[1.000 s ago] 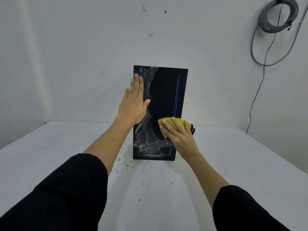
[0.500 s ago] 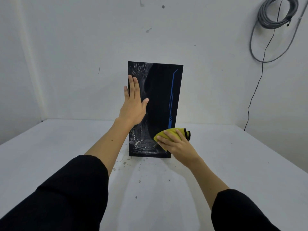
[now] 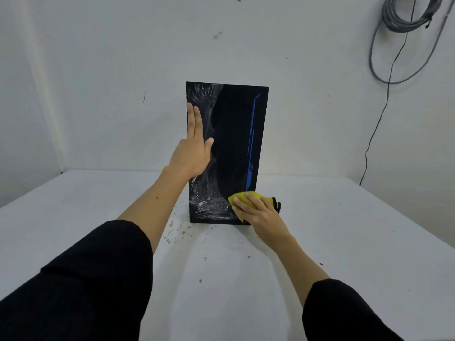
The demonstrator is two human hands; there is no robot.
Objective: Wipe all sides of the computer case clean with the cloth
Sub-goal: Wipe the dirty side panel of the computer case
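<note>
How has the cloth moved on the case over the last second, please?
Yes: the cloth has gone down the case, from below the blue stripe's middle to the bottom corner.

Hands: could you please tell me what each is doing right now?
Left hand: open, flat on the case.
Right hand: presses the cloth against it.
</note>
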